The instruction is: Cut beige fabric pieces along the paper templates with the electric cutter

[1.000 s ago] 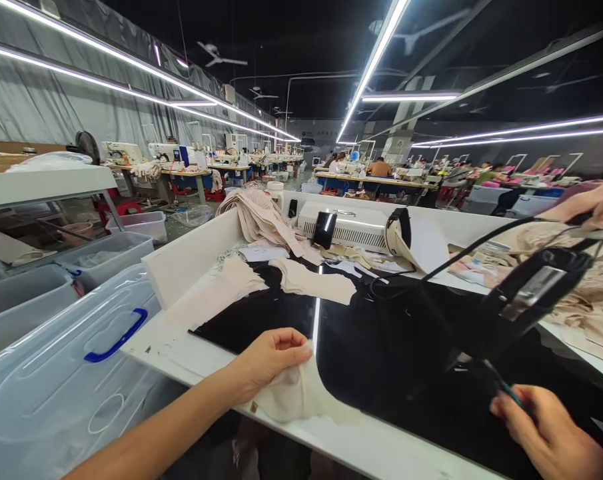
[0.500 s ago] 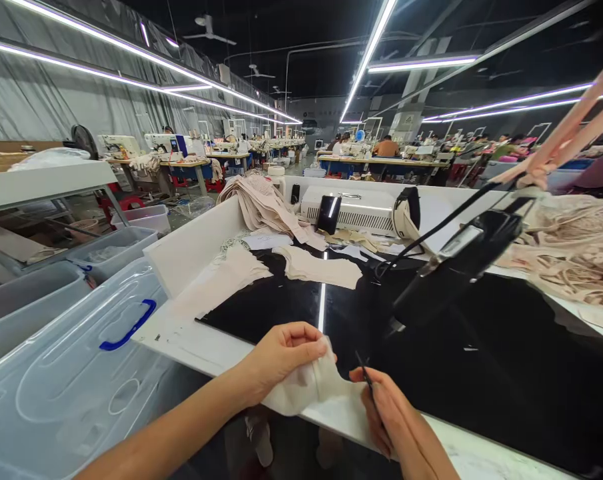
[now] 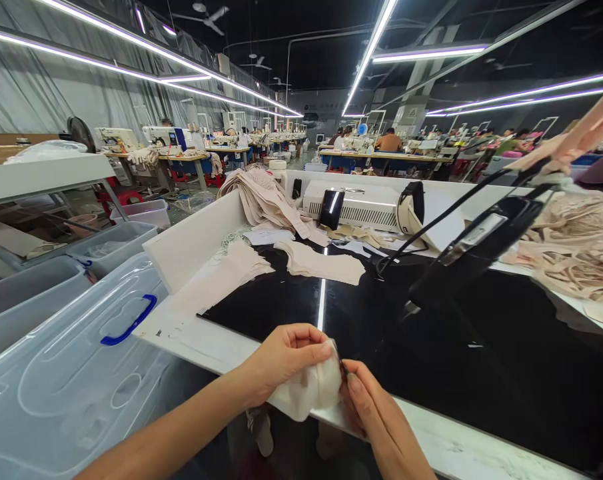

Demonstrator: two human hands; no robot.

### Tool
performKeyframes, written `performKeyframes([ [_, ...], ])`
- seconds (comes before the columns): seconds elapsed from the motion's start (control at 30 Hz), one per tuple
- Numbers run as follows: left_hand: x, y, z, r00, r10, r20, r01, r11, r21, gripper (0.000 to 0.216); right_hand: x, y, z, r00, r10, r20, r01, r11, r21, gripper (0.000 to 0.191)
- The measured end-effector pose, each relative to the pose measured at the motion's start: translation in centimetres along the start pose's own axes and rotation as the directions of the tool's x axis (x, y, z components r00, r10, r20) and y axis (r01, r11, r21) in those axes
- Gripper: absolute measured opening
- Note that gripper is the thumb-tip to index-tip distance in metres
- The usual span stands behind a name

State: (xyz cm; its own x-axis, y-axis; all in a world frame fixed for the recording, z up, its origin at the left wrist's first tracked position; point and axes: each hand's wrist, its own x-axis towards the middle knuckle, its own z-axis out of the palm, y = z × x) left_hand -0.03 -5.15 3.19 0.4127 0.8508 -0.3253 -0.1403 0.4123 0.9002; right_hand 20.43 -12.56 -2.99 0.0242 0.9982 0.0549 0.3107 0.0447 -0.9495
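Between the thumb and fingers of my left hand [image 3: 294, 357] is the upper edge of a pale cream fabric piece [image 3: 306, 390], which hangs in a fold over the front edge of the table. My right hand [image 3: 374, 410] is closed around a slim dark pointed tool [image 3: 343, 368]; whether it is tweezers or snips I cannot tell, as the fingers cover most of it. Its tip is at the right edge of the fabric, close to my left fingertips. A stack of cream cut pieces [image 3: 326, 262] lies beyond my hands on the black tabletop [image 3: 281, 317].
A black handheld device [image 3: 474, 247] hangs by a peach cloth strip at the right. A white machine [image 3: 351, 205] and a phone [image 3: 332, 209] stand at the back. Beige fabric heaps [image 3: 576, 233] lie right; a lidded clear bin [image 3: 76, 373] stands left.
My right hand has moved left and slightly up, bringing the dark tool against the fabric near my left fingertips. The fabric is bunched closer together. The hanging device has shifted slightly right in view.
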Motion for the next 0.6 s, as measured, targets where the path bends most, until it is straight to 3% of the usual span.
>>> performKeyframes([
  [0.1,0.06,-0.19,-0.04,1.0,0.003,0.001,-0.003,1.0,0.001,0.08,-0.08,-0.05,0.06,0.998,0.058,0.008,-0.059,0.998,0.017,0.074],
  [0.6,-0.43,0.41,0.57,1.0,0.009,-0.007,-0.009,1.0,0.019,0.092,-0.22,0.58,0.67,1.0,0.015,-0.001,-0.015,0.999,0.037,0.067],
])
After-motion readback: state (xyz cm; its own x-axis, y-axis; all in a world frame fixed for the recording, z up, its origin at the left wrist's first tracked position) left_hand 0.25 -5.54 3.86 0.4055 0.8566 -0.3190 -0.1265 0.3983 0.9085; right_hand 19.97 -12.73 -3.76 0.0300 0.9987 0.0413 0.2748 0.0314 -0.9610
